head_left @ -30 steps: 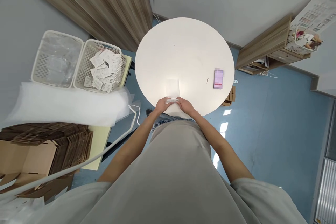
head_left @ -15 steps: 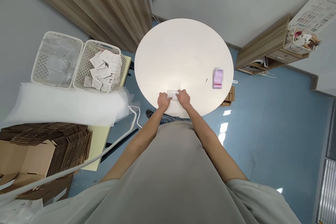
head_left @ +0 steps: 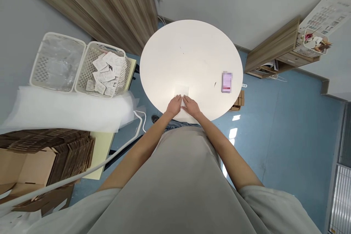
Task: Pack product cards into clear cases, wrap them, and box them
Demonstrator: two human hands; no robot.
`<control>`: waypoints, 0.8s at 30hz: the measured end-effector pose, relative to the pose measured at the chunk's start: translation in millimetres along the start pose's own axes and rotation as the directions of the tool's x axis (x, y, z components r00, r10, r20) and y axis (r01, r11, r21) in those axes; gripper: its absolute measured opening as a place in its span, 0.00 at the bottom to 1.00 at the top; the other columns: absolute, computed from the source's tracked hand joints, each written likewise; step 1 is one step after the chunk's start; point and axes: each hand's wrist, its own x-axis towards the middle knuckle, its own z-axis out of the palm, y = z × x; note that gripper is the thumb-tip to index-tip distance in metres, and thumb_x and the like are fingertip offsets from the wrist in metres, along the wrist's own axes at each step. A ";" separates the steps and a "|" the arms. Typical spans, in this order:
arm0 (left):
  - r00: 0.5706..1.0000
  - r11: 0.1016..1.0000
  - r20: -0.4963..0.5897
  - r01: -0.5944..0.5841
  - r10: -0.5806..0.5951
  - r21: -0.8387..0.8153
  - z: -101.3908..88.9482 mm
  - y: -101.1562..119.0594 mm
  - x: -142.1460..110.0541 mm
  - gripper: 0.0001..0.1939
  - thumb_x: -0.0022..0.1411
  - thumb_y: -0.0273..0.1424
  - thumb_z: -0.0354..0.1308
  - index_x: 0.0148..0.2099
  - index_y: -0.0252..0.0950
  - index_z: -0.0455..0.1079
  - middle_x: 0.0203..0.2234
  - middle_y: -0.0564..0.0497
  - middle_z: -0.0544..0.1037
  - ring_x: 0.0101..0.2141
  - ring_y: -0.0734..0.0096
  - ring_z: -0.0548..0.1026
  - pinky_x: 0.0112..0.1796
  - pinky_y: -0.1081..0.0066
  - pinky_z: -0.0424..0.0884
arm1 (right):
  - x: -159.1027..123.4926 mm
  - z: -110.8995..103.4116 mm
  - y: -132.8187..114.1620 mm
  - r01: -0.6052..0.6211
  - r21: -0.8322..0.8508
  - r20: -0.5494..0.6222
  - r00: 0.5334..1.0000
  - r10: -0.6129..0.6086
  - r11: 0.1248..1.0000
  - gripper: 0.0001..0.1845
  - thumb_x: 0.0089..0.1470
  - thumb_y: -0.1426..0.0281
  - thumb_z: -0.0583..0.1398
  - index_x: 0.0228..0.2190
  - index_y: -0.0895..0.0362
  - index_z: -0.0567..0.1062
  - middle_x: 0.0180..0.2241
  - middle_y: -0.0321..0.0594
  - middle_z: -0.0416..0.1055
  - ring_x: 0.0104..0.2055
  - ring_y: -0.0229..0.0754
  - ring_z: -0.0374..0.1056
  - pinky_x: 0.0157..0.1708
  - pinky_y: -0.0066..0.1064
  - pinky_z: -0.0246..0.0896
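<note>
Both hands rest close together at the near edge of a round white table (head_left: pixel 192 51). Under their fingertips lies a thin white sheet (head_left: pixel 181 89), perhaps packing foam, its far part showing beyond the hands. My left hand (head_left: pixel 174 105) lies with its fingers stretched out over the sheet's left side. My right hand (head_left: pixel 191 106) lies likewise on the right, thumb apart from the fingers. Between the two hands shows a strip of white wrapping; whatever it covers is hidden. A purple pack (head_left: pixel 226 82), partly blurred out, lies at the table's right side.
At left a side table (head_left: pixel 102 146) holds a basket of clear bags (head_left: pixel 59 65), a basket of printed slips (head_left: pixel 105 71), a stack of white foam sheets (head_left: pixel 74 109) and folded cardboard boxes (head_left: pixel 74 157). A white tube (head_left: pixel 95 168) crosses there. A wooden cabinet (head_left: pixel 274 51) stands right.
The hands pinched the raised white wrapping a second ago, then folded it forward onto the sheet. Now they have drawn together and lie flatter over it.
</note>
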 end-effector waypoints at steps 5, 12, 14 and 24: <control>0.993 0.994 0.054 -0.107 0.108 -0.009 16.9 -2.4 -44.4 0.42 0.64 0.28 0.58 0.78 0.25 0.54 0.78 0.32 0.53 0.77 0.48 0.52 0.75 0.50 0.50 | -37.0 16.5 11.3 0.112 -0.015 0.067 0.992 -0.111 0.994 0.36 0.71 0.68 0.56 0.74 0.66 0.57 0.77 0.60 0.48 0.80 0.56 0.47 0.75 0.51 0.53; 0.994 0.978 0.079 0.094 -0.081 -0.187 11.0 -6.4 -42.7 0.38 0.66 0.33 0.62 0.76 0.37 0.63 0.75 0.42 0.62 0.73 0.53 0.63 0.72 0.56 0.60 | -47.1 8.2 18.5 0.131 0.034 0.080 0.988 -0.133 0.991 0.32 0.76 0.60 0.52 0.73 0.61 0.60 0.78 0.54 0.49 0.79 0.53 0.52 0.74 0.49 0.56; 0.984 0.953 0.088 0.171 -0.153 -0.252 2.2 -8.6 -36.5 0.35 0.67 0.38 0.65 0.73 0.40 0.68 0.73 0.45 0.67 0.71 0.52 0.67 0.70 0.58 0.64 | -44.0 3.8 16.3 0.058 0.062 0.075 0.995 -0.063 0.996 0.30 0.76 0.59 0.51 0.73 0.56 0.62 0.78 0.49 0.52 0.76 0.52 0.57 0.71 0.46 0.60; 0.925 0.905 0.077 0.380 -0.372 -0.190 -28.4 -3.6 -1.4 0.17 0.74 0.44 0.58 0.49 0.36 0.80 0.46 0.38 0.84 0.49 0.45 0.82 0.49 0.58 0.75 | -0.3 -18.3 0.5 -0.291 0.153 0.013 0.956 0.292 0.944 0.24 0.78 0.57 0.48 0.64 0.54 0.70 0.59 0.49 0.76 0.52 0.51 0.76 0.51 0.39 0.71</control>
